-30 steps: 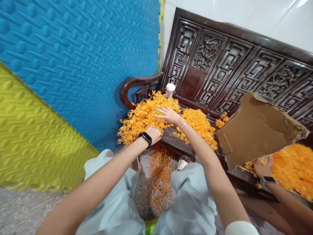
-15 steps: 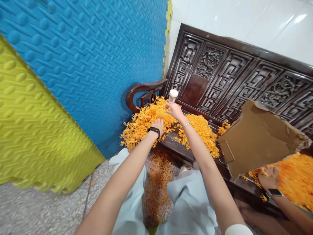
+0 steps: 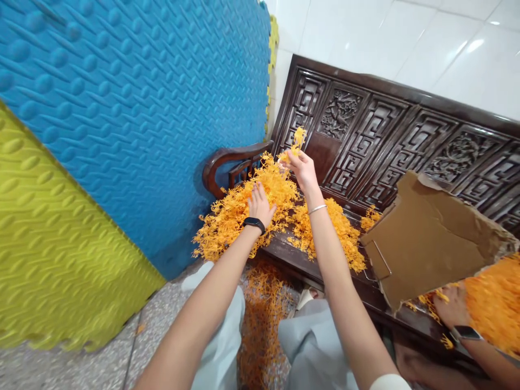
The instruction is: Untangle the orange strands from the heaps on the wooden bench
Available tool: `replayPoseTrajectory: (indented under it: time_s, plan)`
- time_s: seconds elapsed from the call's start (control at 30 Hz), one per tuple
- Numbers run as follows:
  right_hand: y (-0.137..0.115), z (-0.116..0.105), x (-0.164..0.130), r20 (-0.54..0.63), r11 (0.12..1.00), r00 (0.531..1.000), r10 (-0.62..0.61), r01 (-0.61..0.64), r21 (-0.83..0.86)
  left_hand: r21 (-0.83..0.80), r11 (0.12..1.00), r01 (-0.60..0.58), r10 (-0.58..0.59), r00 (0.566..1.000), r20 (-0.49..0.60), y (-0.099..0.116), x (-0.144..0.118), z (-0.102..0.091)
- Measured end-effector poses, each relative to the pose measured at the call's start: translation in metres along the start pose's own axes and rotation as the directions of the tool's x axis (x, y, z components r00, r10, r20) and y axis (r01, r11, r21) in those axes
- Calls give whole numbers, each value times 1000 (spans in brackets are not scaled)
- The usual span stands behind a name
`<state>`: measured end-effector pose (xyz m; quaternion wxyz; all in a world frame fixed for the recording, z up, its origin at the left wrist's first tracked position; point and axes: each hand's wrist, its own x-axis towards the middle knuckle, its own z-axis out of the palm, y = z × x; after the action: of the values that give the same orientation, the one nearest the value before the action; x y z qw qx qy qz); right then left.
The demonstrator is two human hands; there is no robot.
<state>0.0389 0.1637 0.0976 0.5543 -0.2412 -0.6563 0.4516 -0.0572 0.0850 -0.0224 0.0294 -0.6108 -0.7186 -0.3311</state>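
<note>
My left hand (image 3: 260,207), a black band on its wrist, lies on a heap of orange branching plastic pieces (image 3: 227,219) with its fingers stretched out. Raised over the back of that heap, my right hand (image 3: 303,169) pinches an orange plastic piece (image 3: 299,138) that sticks up past the fingertips. A second heap of orange pieces (image 3: 335,225) lies beside my right forearm on the dark wooden bench (image 3: 280,246).
A torn cardboard sheet (image 3: 434,233) stands on the bench at right. Beyond it, another person's hand (image 3: 450,306) touches more orange pieces (image 3: 493,303). Blue foam matting (image 3: 142,108) rises at left. The bench has a carved backrest (image 3: 341,116) and a curved armrest (image 3: 215,168). Loose pieces (image 3: 264,325) litter the floor.
My right hand has come up and now holds an orange piece. The white-lidded clear container seen just beyond it earlier no longer shows. My left hand stays on the heap.
</note>
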Motion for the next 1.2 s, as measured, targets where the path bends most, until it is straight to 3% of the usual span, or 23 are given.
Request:
replayPoseTrajectory:
  time_s: [0.1, 0.2, 0.37, 0.47, 0.57, 0.67, 0.83, 1.07, 1.13, 1.2]
  plan:
    - [-6, 4, 0, 9, 999, 1000, -20, 20, -26, -63, 995, 73, -77, 995, -63, -4, 6, -4]
    - [-12, 9, 3, 38, 995, 997, -74, 77, -64, -76, 996, 52, -59, 994, -89, -1, 6, -3]
    - [-29, 14, 3, 117, 983, 987, -110, 126, -134, 36, 986, -165, 169, 975, -148, 16, 1, -6]
    - [-47, 13, -5, 229, 979, 971, -73, 113, -167, 100, 960, -262, 268, 962, -51, 25, 0, -8]
    - [-68, 13, -16, 325, 975, 944, -49, 116, -190, 135, 899, -417, 412, 909, 61, 31, 2, -3]
    - [-82, 17, -25, 385, 960, 923, -16, 122, -252, 151, 852, -501, 499, 865, 55, 33, 4, 9]
    - [-79, 20, -29, 393, 931, 920, -2, 146, -336, 216, 907, -361, 336, 930, 147, 15, 1, 34]
    - [-58, 6, -24, 339, 910, 940, 35, 110, -400, 284, 917, -281, 219, 948, 230, -22, -4, 39]
    - [-57, 2, -22, 312, 916, 950, 21, 107, -387, 291, 911, -291, 230, 946, 227, -26, -2, 36]
    - [-57, -4, -19, 267, 925, 964, -14, 114, -363, 249, 881, -403, 340, 904, 258, -26, 0, 36]
